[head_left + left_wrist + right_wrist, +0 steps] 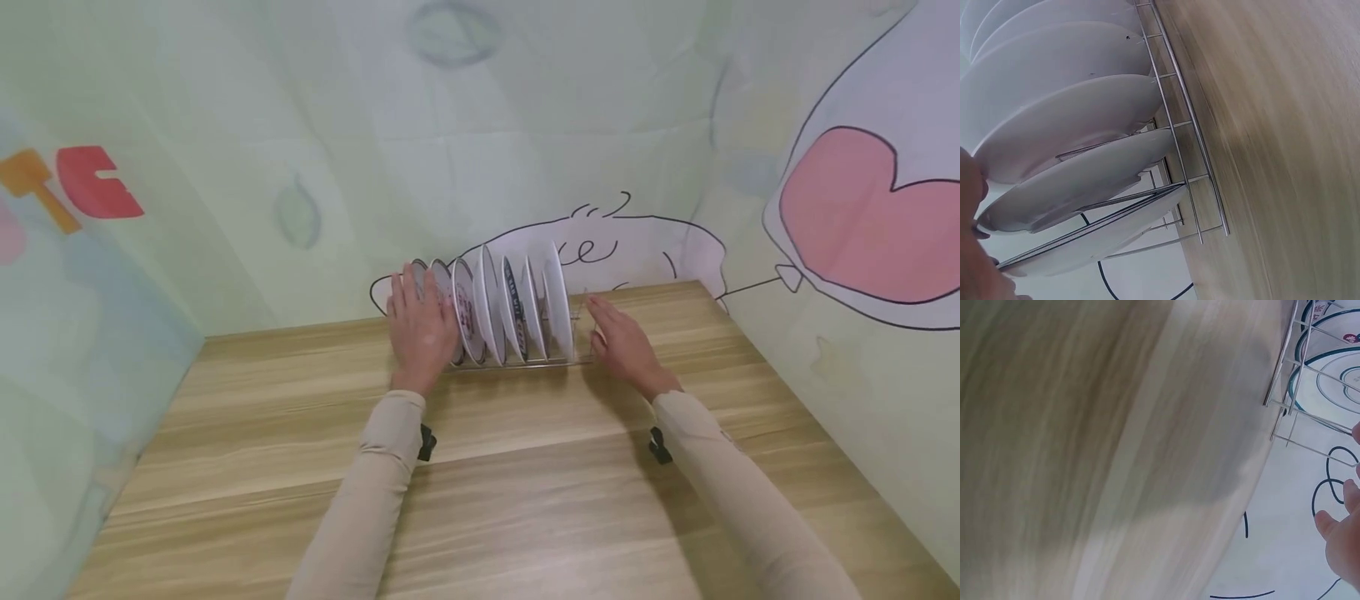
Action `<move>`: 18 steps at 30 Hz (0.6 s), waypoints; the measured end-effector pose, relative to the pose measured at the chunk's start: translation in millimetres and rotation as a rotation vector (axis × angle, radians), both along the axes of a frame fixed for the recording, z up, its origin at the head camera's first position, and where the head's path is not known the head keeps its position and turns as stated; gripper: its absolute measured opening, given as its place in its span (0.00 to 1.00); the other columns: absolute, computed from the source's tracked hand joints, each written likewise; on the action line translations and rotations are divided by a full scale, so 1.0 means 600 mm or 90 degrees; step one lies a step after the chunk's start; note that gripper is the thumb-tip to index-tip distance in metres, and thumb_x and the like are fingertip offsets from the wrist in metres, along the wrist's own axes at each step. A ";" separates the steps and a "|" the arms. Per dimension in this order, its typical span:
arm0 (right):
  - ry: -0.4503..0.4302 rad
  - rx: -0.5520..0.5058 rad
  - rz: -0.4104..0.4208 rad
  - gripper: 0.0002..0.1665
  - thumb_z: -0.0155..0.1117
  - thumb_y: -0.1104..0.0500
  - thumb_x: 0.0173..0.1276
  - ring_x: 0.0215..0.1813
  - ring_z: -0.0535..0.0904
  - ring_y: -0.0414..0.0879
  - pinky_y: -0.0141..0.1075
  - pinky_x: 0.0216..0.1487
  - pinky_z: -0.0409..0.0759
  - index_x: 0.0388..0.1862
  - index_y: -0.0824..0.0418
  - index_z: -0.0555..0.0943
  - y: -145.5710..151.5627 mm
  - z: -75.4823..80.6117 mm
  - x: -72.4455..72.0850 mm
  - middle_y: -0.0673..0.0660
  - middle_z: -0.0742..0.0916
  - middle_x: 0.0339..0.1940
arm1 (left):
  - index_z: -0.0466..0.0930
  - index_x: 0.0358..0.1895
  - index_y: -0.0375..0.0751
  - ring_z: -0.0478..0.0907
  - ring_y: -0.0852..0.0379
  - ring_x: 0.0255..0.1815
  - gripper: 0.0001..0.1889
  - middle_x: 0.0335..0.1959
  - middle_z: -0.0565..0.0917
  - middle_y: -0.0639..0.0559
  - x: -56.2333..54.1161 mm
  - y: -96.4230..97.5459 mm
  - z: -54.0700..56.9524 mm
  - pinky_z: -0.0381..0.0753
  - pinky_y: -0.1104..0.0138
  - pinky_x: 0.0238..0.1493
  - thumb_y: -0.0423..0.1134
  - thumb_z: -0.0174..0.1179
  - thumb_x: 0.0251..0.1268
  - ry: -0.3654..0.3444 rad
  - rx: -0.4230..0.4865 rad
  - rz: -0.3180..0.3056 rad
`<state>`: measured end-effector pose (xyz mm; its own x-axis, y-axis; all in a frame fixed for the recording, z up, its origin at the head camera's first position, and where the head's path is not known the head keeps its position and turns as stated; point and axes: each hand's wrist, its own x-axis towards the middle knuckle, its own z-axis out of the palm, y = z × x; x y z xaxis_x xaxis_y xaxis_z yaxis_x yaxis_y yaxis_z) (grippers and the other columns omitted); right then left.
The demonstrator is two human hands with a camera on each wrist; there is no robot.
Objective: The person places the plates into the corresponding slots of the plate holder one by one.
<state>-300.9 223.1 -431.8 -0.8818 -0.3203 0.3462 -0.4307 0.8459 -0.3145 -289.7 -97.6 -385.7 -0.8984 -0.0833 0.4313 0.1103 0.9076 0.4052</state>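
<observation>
Several plates stand on edge in a row in a wire dish rack (536, 364). The rightmost is a plain white plate (557, 304); a plate with dark lettering (513, 292) leans nearer the middle. My left hand (423, 337) lies over the leftmost plates with its fingers extended. In the left wrist view its fingertips are right at the rims of the end plates (1079, 181). Beside the rack's right end is my right hand (626, 346), its fingers pointing toward the end wires. The right wrist view has its thumb and fingers close by the rack (1282, 369), holding no plate.
The rack is near the back edge of a wood-grain table (300, 467). Behind it hangs a pale printed cloth (360, 167), which also runs along both sides. The bare wood surface extends in front of the rack.
</observation>
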 end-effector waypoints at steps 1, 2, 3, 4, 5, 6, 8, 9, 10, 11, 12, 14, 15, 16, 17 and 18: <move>0.005 0.001 0.003 0.33 0.55 0.65 0.72 0.77 0.64 0.64 0.60 0.75 0.64 0.74 0.70 0.63 0.002 0.000 0.001 0.68 0.69 0.76 | 0.56 0.78 0.41 0.44 0.34 0.82 0.30 0.82 0.49 0.36 0.000 0.001 0.000 0.49 0.42 0.80 0.48 0.44 0.78 -0.004 0.003 0.001; 0.009 0.002 0.006 0.33 0.55 0.65 0.71 0.76 0.65 0.64 0.60 0.75 0.64 0.74 0.71 0.63 0.004 0.000 0.001 0.68 0.69 0.76 | 0.56 0.78 0.42 0.44 0.35 0.82 0.30 0.82 0.49 0.37 0.000 0.002 0.000 0.48 0.42 0.80 0.48 0.45 0.78 -0.007 0.006 0.002; 0.014 0.002 0.008 0.33 0.55 0.65 0.71 0.76 0.65 0.64 0.60 0.75 0.64 0.74 0.71 0.64 0.006 -0.001 0.002 0.68 0.69 0.76 | 0.56 0.78 0.42 0.45 0.35 0.82 0.30 0.82 0.48 0.37 -0.001 0.003 0.001 0.48 0.41 0.80 0.48 0.45 0.78 -0.009 0.009 0.003; 0.018 0.004 0.010 0.33 0.55 0.65 0.71 0.76 0.65 0.64 0.60 0.75 0.65 0.74 0.72 0.64 0.006 -0.001 0.003 0.68 0.69 0.76 | 0.56 0.78 0.42 0.45 0.35 0.82 0.30 0.82 0.48 0.38 0.000 0.003 0.000 0.48 0.41 0.80 0.48 0.45 0.78 -0.011 0.012 0.004; 0.020 0.005 0.012 0.33 0.55 0.65 0.70 0.76 0.65 0.64 0.60 0.75 0.65 0.73 0.72 0.64 0.006 -0.001 0.004 0.69 0.69 0.75 | 0.56 0.78 0.42 0.45 0.35 0.82 0.30 0.82 0.48 0.38 0.000 0.003 0.000 0.48 0.41 0.80 0.48 0.46 0.78 -0.013 0.016 0.003; 0.021 0.006 0.013 0.33 0.55 0.66 0.70 0.76 0.65 0.64 0.60 0.75 0.65 0.73 0.73 0.64 0.006 -0.001 0.005 0.69 0.70 0.75 | 0.56 0.78 0.42 0.45 0.35 0.82 0.30 0.82 0.48 0.38 0.000 0.002 0.000 0.47 0.41 0.80 0.48 0.46 0.78 -0.014 0.018 0.002; 0.024 0.005 0.013 0.33 0.55 0.66 0.70 0.76 0.65 0.65 0.60 0.75 0.64 0.73 0.73 0.65 0.007 -0.002 0.007 0.69 0.70 0.75 | 0.55 0.78 0.43 0.44 0.35 0.82 0.31 0.83 0.47 0.39 0.000 0.003 0.000 0.47 0.40 0.80 0.48 0.45 0.78 -0.017 0.023 -0.001; 0.026 0.004 0.013 0.33 0.56 0.66 0.70 0.76 0.65 0.65 0.60 0.75 0.64 0.73 0.74 0.65 0.007 -0.003 0.009 0.70 0.70 0.75 | 0.55 0.78 0.43 0.44 0.35 0.82 0.31 0.83 0.47 0.39 0.000 0.002 0.000 0.46 0.40 0.80 0.48 0.45 0.78 -0.019 0.023 -0.001; 0.028 0.002 0.014 0.33 0.56 0.66 0.69 0.75 0.65 0.66 0.60 0.75 0.64 0.72 0.74 0.65 0.007 -0.003 0.010 0.70 0.70 0.74 | 0.55 0.78 0.43 0.44 0.35 0.82 0.31 0.83 0.47 0.39 0.001 0.002 0.000 0.46 0.40 0.80 0.48 0.45 0.78 -0.020 0.024 -0.002; 0.029 -0.001 0.015 0.34 0.57 0.66 0.69 0.75 0.65 0.66 0.60 0.75 0.64 0.72 0.74 0.65 0.007 -0.004 0.012 0.70 0.70 0.74 | 0.55 0.79 0.43 0.44 0.35 0.82 0.31 0.83 0.47 0.40 0.001 0.002 0.000 0.46 0.40 0.80 0.48 0.45 0.78 -0.022 0.023 -0.002; 0.032 0.000 0.017 0.34 0.57 0.66 0.69 0.75 0.66 0.66 0.60 0.75 0.64 0.72 0.74 0.65 0.007 -0.005 0.013 0.70 0.70 0.74 | 0.55 0.79 0.43 0.44 0.35 0.82 0.31 0.83 0.47 0.40 0.000 0.002 -0.001 0.46 0.40 0.80 0.48 0.44 0.78 -0.021 0.023 -0.002; 0.038 -0.003 0.019 0.34 0.57 0.66 0.69 0.75 0.66 0.66 0.60 0.74 0.65 0.72 0.74 0.65 0.007 -0.007 0.016 0.71 0.70 0.74 | 0.55 0.78 0.43 0.45 0.34 0.82 0.30 0.83 0.48 0.40 0.000 0.001 -0.002 0.46 0.40 0.80 0.47 0.45 0.78 -0.017 0.023 -0.001; 0.040 -0.007 0.020 0.34 0.58 0.66 0.69 0.74 0.66 0.66 0.60 0.74 0.65 0.72 0.74 0.65 0.007 -0.007 0.018 0.71 0.71 0.74 | 0.55 0.78 0.43 0.45 0.34 0.82 0.30 0.83 0.48 0.40 0.000 0.001 -0.002 0.47 0.39 0.80 0.47 0.45 0.78 -0.012 0.025 -0.002; 0.041 -0.009 0.020 0.34 0.58 0.66 0.69 0.74 0.67 0.66 0.61 0.74 0.66 0.72 0.74 0.65 0.007 -0.008 0.020 0.71 0.71 0.74 | 0.56 0.78 0.43 0.45 0.34 0.82 0.30 0.82 0.49 0.39 0.000 0.000 -0.002 0.47 0.39 0.80 0.47 0.46 0.78 -0.008 0.027 -0.004; 0.041 -0.012 0.020 0.34 0.58 0.66 0.69 0.74 0.67 0.66 0.61 0.74 0.66 0.72 0.74 0.65 0.007 -0.009 0.022 0.71 0.71 0.74 | 0.56 0.78 0.42 0.45 0.33 0.82 0.30 0.82 0.49 0.39 -0.001 -0.001 -0.002 0.47 0.39 0.80 0.47 0.46 0.77 -0.008 0.027 -0.006; 0.041 -0.014 0.018 0.34 0.59 0.66 0.69 0.74 0.67 0.66 0.61 0.74 0.66 0.72 0.74 0.65 0.007 -0.009 0.024 0.71 0.71 0.74 | 0.56 0.78 0.42 0.45 0.33 0.82 0.30 0.82 0.49 0.39 -0.001 -0.001 -0.002 0.47 0.38 0.80 0.47 0.46 0.77 -0.006 0.029 -0.009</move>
<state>-286.3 227.3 -437.4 -0.8483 -0.3365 0.4089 -0.4744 0.8260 -0.3044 -290.2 -98.3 -386.6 -0.9038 -0.0898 0.4184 0.1188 0.8867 0.4468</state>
